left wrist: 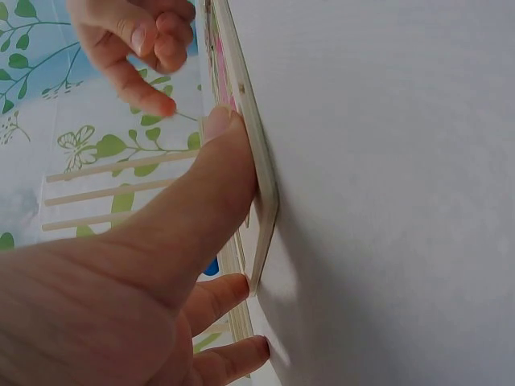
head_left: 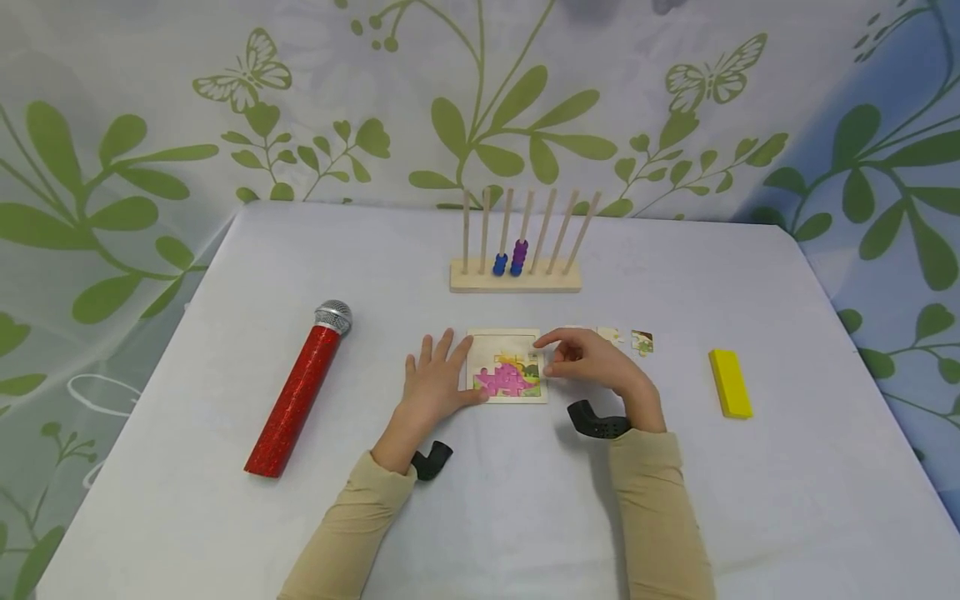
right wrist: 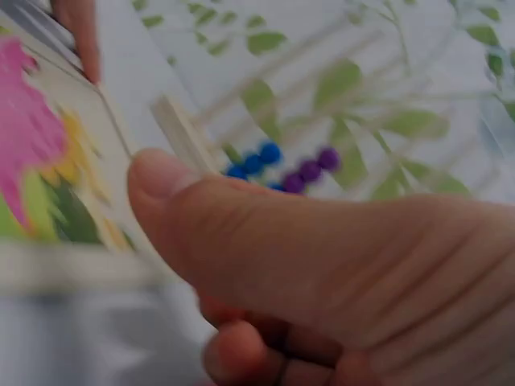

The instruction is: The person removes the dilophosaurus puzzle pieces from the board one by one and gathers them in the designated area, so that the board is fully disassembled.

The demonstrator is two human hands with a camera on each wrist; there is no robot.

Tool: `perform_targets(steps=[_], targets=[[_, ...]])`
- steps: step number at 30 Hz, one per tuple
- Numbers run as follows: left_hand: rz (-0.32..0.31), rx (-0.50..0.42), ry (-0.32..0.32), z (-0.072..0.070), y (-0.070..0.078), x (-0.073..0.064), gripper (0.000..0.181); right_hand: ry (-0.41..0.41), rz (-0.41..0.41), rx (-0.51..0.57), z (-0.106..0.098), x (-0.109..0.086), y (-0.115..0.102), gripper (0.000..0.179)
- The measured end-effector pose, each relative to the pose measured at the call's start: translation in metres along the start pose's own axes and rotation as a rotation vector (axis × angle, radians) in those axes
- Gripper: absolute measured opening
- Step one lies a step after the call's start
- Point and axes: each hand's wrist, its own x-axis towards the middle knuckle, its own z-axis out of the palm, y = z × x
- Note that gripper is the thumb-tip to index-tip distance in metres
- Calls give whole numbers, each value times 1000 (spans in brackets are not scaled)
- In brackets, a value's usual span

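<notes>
A jigsaw puzzle in a wooden tray lies on the table, its lower part filled with a pink dinosaur picture. My left hand spreads its fingers at the tray's left side, the thumb resting on the rim. Over the tray's right edge hovers my right hand. Its index finger reaches out while the other fingers bend, and no piece shows between them. In the right wrist view, the right thumb hides part of the fingers. Loose puzzle pieces lie just beyond the right hand.
Behind the tray stands a wooden peg rack with blue and purple beads on two pegs. A red microphone with a silver head lies at left. At right is a yellow block. Leaf-patterned cloth hangs behind the white table.
</notes>
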Motion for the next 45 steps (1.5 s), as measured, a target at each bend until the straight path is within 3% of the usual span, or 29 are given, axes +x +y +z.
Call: perform_targets(steps=[7,16,32,38,41,45], targets=[[-8,6,-12,0,2,0,86,-25,-8,-193,32,20,-17,43],[-18,17,-19,1,2,2,86,-5,30,-277,40,20,-22,49],[-18,28,-23,0,1,1,87,34,14,-175,42,23,-25,39],[-17,28,-22,0,0,2,87,14,-11,-88,27,16,-19,39],[-19,26,-20,1,0,3,88,13,-22,-15,5,3,-8,39],[-21,14,-19,3,0,4,88,34,44,6,-25,-23,16,39]])
